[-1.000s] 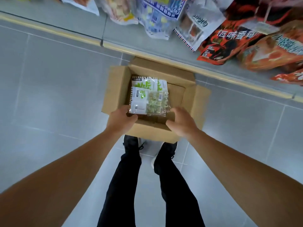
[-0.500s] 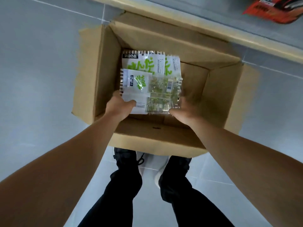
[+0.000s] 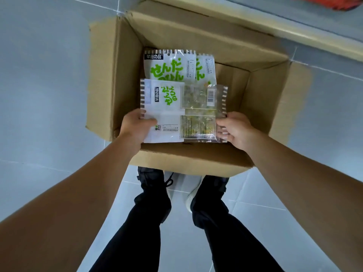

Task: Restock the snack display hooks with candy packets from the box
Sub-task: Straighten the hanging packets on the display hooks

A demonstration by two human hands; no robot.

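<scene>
An open cardboard box (image 3: 110,79) stands on the grey tiled floor in front of my feet. Inside lie white candy packets with green lettering and clear windows. The top candy packets (image 3: 184,110) lie sideways near the box's near wall. My left hand (image 3: 135,126) grips their left edge and my right hand (image 3: 233,128) grips their right edge. Further back in the box lie more candy packets (image 3: 172,65), upright in view, partly covered by the held ones.
My black trousers and shoes (image 3: 155,185) stand just behind the box. A yellow-edged shelf base (image 3: 294,34) runs along the top right, with a corner of an orange snack bag (image 3: 334,4) hanging above it.
The view has dropped closer to the box, and the hanging snack bags left the frame. My hands went from the box's near wall onto the top packets' two side edges.
</scene>
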